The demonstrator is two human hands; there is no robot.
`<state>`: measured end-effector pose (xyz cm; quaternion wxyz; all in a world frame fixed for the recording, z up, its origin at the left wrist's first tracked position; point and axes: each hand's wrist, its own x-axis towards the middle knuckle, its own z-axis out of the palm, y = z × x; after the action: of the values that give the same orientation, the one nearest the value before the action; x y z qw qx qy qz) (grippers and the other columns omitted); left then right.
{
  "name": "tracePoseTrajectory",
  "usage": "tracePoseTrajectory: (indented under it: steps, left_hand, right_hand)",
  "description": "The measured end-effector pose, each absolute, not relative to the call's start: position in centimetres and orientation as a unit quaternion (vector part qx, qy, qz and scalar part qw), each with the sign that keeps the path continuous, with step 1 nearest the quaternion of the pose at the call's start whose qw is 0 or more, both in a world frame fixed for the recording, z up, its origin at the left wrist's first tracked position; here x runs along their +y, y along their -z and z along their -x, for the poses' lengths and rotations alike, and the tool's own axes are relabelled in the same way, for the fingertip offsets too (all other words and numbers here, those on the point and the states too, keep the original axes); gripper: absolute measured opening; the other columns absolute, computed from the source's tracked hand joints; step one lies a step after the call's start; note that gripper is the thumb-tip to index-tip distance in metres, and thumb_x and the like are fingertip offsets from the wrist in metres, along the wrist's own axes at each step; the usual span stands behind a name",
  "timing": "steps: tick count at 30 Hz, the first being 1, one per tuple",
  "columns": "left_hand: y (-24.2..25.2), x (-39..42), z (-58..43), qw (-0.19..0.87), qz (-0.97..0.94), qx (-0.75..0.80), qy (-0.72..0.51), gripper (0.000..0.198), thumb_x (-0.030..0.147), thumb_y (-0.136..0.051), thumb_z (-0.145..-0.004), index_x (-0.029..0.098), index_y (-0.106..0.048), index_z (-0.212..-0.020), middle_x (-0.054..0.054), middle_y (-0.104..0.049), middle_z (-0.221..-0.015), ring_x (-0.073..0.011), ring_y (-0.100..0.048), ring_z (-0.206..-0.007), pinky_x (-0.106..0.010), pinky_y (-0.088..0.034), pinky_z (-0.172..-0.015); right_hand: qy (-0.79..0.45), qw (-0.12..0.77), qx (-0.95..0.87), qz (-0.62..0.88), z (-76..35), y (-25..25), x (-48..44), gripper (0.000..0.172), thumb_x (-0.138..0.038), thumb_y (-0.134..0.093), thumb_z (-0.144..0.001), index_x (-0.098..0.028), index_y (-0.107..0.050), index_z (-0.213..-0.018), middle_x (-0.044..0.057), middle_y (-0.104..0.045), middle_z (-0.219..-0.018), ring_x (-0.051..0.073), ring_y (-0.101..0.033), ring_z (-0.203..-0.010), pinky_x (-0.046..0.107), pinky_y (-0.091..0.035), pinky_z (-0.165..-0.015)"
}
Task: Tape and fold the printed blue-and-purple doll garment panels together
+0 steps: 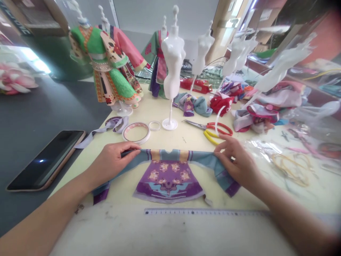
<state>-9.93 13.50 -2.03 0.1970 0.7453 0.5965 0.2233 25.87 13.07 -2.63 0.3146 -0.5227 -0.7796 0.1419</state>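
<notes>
Left grip (pixel 113 164) is closed, thumb and fingers pinching one blue sleeve of a flat printed doll dress (pixel 167 179), along with a slim dark item (pixel 127 153) too small to identify. Right grip (pixel 238 163) is spread, its fingers (pixel 222 149) pressed onto the other sleeve.

The doll dress lies flat on the bench (pixel 186 142), its purple skirt toward the person and its sleeves stretched sideways between the grips. A ruler (pixel 202 212) lies just in front of the doll dress hem. Beyond the neckline are a tape roll (pixel 135 132) and a smaller tape ring (pixel 155 125). Scissors with red and yellow handles (pixel 210 129) lie beyond the right sleeve. Farther back from the doll dress stand a white dress form (pixel 172 67) and a fully dressed form (pixel 106 60). A phone (pixel 45 160) lies left of the doll dress, at the bench edge. Heaped cloth scraps (pixel 255 115) and tangled gold cord (pixel 290 169) lie to its right.
</notes>
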Motion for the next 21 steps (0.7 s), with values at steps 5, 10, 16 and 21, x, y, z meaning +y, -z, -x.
tracePoseTrajectory:
  steps: [5,10,16,21]
  left_hand:
    - [1.66,13.3,9.66,0.198,-0.738,0.609,-0.21,0.023,0.039,-0.053,-0.083,0.02,-0.066,-0.089,0.0,-0.071,-0.09,-0.0164,-0.062,-0.08,-0.023,-0.044,-0.07]
    - [1.74,13.37,9.75,0.194,-0.738,0.614,-0.202,0.025,0.041,-0.053,-0.082,0.021,-0.066,-0.091,0.0,-0.071,-0.091,-0.0167,-0.062,-0.08,-0.024,-0.044,-0.068]
    - [1.9,13.4,9.83,0.189,-0.738,0.614,-0.207,0.028,0.044,-0.052,-0.081,0.022,-0.067,-0.089,0.0,-0.072,-0.089,-0.0171,-0.062,-0.078,-0.024,-0.044,-0.067]
    - [1.9,13.4,9.79,0.192,-0.731,0.622,-0.204,0.027,0.043,-0.052,-0.082,0.022,-0.067,-0.091,0.0,-0.071,-0.092,-0.0174,-0.062,-0.081,-0.024,-0.044,-0.067]
  right_hand:
    - [-0.134,0.314,-0.786,0.515,-25.97,2.49,13.13,0.043,-0.018,-0.049,-0.086,-0.022,-0.037,-0.127,0.0,-0.061,-0.086,0.012,-0.056,-0.058,0.027,-0.046,-0.056]
    - [-0.152,0.317,-0.781,0.515,-25.99,2.5,13.28,0.044,-0.016,-0.049,-0.086,-0.022,-0.036,-0.128,0.0,-0.06,-0.085,0.012,-0.055,-0.059,0.028,-0.045,-0.056]
    - [-0.158,0.312,-0.781,0.517,-25.94,2.28,13.15,0.043,-0.016,-0.049,-0.086,-0.021,-0.037,-0.127,0.0,-0.06,-0.086,0.011,-0.055,-0.058,0.028,-0.044,-0.055]
    - [-0.157,0.311,-0.784,0.514,-26.04,2.28,13.09,0.043,-0.016,-0.049,-0.086,-0.021,-0.036,-0.127,0.0,-0.061,-0.086,0.012,-0.055,-0.058,0.028,-0.045,-0.056]
